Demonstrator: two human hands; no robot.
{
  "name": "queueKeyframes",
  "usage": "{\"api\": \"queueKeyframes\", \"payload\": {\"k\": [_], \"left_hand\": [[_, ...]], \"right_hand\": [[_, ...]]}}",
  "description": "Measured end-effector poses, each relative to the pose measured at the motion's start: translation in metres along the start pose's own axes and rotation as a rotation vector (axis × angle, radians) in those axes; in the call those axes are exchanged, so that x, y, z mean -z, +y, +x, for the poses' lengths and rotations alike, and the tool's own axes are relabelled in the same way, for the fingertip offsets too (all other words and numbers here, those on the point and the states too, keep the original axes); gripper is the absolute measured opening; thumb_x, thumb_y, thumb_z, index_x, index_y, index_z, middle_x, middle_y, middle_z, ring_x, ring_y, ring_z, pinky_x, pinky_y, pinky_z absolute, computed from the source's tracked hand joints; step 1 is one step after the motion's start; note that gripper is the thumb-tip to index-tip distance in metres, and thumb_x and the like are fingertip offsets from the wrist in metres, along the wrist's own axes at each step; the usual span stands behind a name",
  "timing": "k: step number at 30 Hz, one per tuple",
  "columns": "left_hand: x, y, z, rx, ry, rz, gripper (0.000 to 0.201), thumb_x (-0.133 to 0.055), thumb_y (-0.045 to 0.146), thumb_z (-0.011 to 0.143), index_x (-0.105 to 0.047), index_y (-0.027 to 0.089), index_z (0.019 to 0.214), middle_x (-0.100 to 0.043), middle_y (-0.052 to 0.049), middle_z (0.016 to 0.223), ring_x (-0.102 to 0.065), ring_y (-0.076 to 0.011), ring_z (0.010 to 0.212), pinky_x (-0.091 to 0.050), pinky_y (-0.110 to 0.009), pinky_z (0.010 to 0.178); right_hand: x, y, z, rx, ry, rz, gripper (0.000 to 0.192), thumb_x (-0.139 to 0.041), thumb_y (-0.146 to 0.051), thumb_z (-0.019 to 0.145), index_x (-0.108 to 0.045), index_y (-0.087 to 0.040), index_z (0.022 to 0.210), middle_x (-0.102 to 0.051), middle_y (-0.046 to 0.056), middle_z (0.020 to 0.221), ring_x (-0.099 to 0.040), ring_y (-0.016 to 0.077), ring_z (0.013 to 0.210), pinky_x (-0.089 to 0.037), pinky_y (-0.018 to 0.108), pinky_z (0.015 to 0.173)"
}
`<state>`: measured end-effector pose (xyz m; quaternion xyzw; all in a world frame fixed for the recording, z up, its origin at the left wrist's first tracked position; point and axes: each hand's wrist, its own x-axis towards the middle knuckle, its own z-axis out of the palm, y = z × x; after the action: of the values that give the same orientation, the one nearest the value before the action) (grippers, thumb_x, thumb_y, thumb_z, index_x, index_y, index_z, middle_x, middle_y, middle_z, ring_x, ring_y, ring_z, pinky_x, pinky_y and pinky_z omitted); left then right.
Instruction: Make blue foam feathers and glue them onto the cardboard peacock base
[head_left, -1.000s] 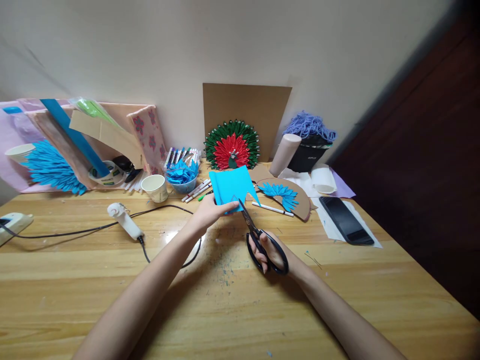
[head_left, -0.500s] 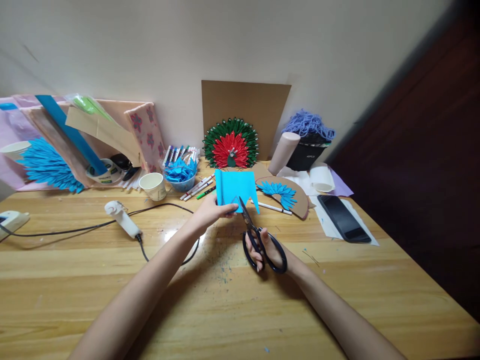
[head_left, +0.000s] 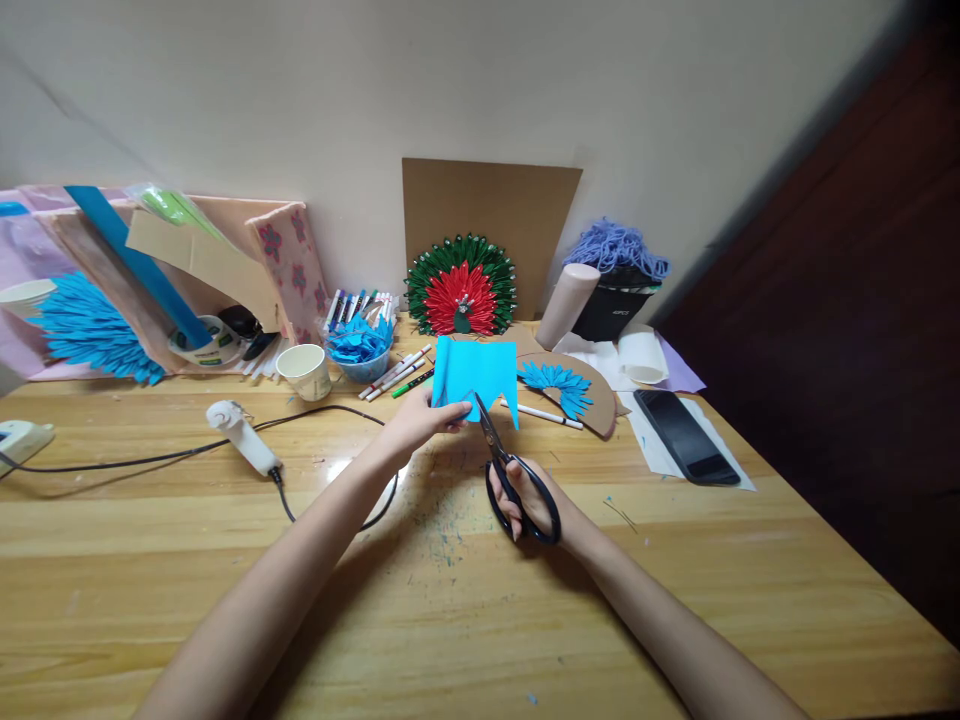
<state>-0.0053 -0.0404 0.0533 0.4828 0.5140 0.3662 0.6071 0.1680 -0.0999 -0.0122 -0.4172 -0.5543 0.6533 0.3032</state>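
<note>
A bright blue sheet (head_left: 484, 370), which looks like paper or felt, is pinched at its lower left by my left hand (head_left: 426, 420), thumb on top. Its lower right edge is cut into a pointed strip. My right hand (head_left: 531, 495) has its fingers through the black handles of a pair of scissors (head_left: 491, 435). The blades meet the sheet's lower edge, close to my left thumb, and are nearly closed. Behind the sheet lies a cardboard fan shape (head_left: 600, 400) carrying blue petals (head_left: 559, 385).
A glue gun (head_left: 244, 438) with its cable lies at left, near a paper cup (head_left: 304, 372) and a bowl of blue pieces (head_left: 365, 350). Several markers (head_left: 397, 372) lie behind. A red and green peacock piece (head_left: 461, 290) leans on cardboard. A phone (head_left: 686, 437) rests at right.
The scissor blades have closed further on the sheet's lower edge, and the handles have drawn together. The sheet has shifted slightly right.
</note>
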Motion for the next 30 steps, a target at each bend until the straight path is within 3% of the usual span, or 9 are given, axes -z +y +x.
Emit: {"api": "queueKeyframes", "payload": {"k": [8, 25, 30], "left_hand": [[-0.0024, -0.0017, -0.0018, 0.024, -0.08, -0.039, 0.025, -0.073, 0.028, 0.06, -0.057, 0.011, 0.069, -0.058, 0.0, 0.061, -0.053, -0.0088, 0.057, -0.043, -0.024, 0.062], [0.0001, -0.0059, 0.002, 0.026, -0.128, -0.122, 0.031, -0.076, 0.032, 0.056, -0.057, 0.012, 0.071, -0.056, 0.0, 0.064, -0.051, -0.0074, 0.059, -0.04, -0.021, 0.06], [0.0021, -0.0058, 0.0057, -0.015, 0.041, -0.132, 0.033, -0.075, 0.037, 0.056, -0.054, 0.012, 0.065, -0.052, 0.002, 0.057, -0.05, -0.0074, 0.056, -0.042, -0.022, 0.06]], "right_hand": [[-0.0063, -0.009, -0.0039, -0.011, -0.049, 0.089, 0.075, -0.027, -0.088, 0.052, -0.044, -0.017, 0.069, -0.04, -0.008, 0.042, -0.044, 0.0074, 0.032, -0.039, 0.019, 0.035], [-0.0091, -0.0057, -0.0003, -0.021, 0.121, 0.0, 0.068, -0.04, -0.084, 0.054, -0.042, -0.017, 0.066, -0.035, -0.01, 0.038, -0.036, 0.0045, 0.028, -0.033, 0.016, 0.029], [-0.0096, -0.008, -0.0005, -0.049, 0.134, 0.002, 0.069, -0.04, -0.085, 0.051, -0.042, -0.018, 0.066, -0.034, -0.011, 0.038, -0.035, 0.005, 0.028, -0.034, 0.017, 0.03]]}}
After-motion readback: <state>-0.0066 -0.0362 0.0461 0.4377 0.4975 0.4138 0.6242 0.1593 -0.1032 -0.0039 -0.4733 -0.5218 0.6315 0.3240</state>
